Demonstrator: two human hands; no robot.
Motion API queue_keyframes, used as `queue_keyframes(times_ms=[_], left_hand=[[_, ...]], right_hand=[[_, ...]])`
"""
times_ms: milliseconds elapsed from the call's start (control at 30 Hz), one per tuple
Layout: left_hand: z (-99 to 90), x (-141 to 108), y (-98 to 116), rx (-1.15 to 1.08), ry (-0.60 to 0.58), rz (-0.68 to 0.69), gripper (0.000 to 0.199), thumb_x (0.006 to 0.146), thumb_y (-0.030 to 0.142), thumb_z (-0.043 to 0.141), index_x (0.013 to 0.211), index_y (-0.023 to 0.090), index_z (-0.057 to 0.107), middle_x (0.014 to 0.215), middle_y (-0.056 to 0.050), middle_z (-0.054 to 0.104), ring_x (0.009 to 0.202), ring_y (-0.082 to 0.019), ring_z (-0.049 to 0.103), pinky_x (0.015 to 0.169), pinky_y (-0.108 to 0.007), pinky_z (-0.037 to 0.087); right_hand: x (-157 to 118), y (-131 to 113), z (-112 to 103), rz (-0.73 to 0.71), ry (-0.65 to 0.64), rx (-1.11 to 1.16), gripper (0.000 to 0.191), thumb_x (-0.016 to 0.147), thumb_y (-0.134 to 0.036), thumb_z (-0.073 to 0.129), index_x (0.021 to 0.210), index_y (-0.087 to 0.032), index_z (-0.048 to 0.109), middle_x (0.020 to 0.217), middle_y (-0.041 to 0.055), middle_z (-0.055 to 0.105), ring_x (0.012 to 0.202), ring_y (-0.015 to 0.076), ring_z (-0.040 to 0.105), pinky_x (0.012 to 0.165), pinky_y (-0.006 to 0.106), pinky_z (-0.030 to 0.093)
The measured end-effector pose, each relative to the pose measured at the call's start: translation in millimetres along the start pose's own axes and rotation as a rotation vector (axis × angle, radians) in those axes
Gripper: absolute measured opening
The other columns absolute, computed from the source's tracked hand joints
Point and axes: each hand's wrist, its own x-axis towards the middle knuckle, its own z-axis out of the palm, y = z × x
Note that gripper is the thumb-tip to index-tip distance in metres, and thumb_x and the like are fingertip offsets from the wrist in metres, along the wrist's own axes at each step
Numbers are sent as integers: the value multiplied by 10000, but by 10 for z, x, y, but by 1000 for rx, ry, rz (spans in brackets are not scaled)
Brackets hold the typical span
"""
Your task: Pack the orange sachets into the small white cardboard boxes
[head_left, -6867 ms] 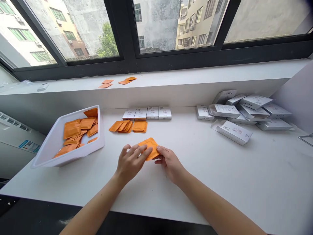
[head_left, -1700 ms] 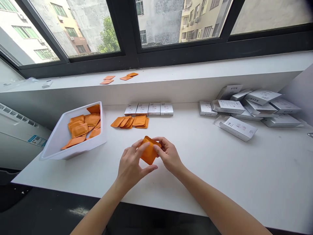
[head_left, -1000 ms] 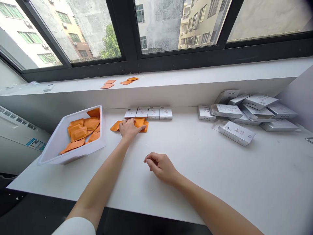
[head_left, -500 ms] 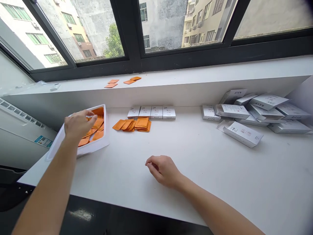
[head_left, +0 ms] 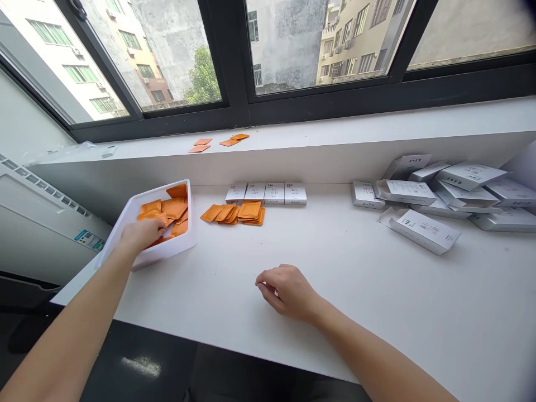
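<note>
My left hand (head_left: 144, 232) is down inside a white plastic bin (head_left: 191, 223) at the left. Its fingers are bent together on the flat orange sachets (head_left: 173, 208) there, and the fingertips are partly hidden. Over the white table, near the middle, my right hand (head_left: 288, 291) is loosely curled, with nothing visible in it. Between the bin and the table's centre lies an overlapping row of orange sachets (head_left: 251, 210). Right behind that row stand several small white boxes (head_left: 274, 194) side by side.
Several white cartons (head_left: 464, 195) are heaped at the right, some with flaps open; one carton (head_left: 425, 230) lies in front. A few orange sachets (head_left: 200, 149) rest on the windowsill (head_left: 318, 127). The table's front edge (head_left: 234, 352) runs below my arms.
My left hand has lowered from above the bin onto the sachets inside. My right hand keeps its curled pose on the table. The whole view has shifted slightly.
</note>
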Motion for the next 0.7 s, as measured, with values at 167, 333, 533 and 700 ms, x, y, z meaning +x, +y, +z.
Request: queue_keyframes(times_ms=[167,333,533,700], left_hand=[[-289,-110,357,174,137,-45,228,752,489,664,770,264,694,509,61,389,618,-112,472,690,-202,363],[160,-900,1412,-515,29,-135,380,740,551,656,920,217,675,804,2,642,727,-150,580,671,-258,464],[924,-1549,1872,-896,-405,-279,366,840,516,572,1007,193,618,853,-47,685,779,-181,642,693,-293,509],[925,-1580,1730,-621,-453,34,400,890,467,521,1222,243,510,1161,-83,631,869,-178,636,831,-355,483]], right_hand=[[-1,14,25,46,15,59,229,903,-210,430,877,-212,658,640,2,643,535,113,509,652,292,390],[11,-19,12,234,70,370,271,918,-418,486,1075,-230,603,792,19,652,642,132,559,641,279,446],[63,-38,-8,340,219,790,397,891,-560,468,839,-181,577,739,29,583,617,136,547,578,285,490],[115,23,-63,494,405,899,401,857,-567,523,860,-172,595,701,23,587,606,134,545,564,279,491]])
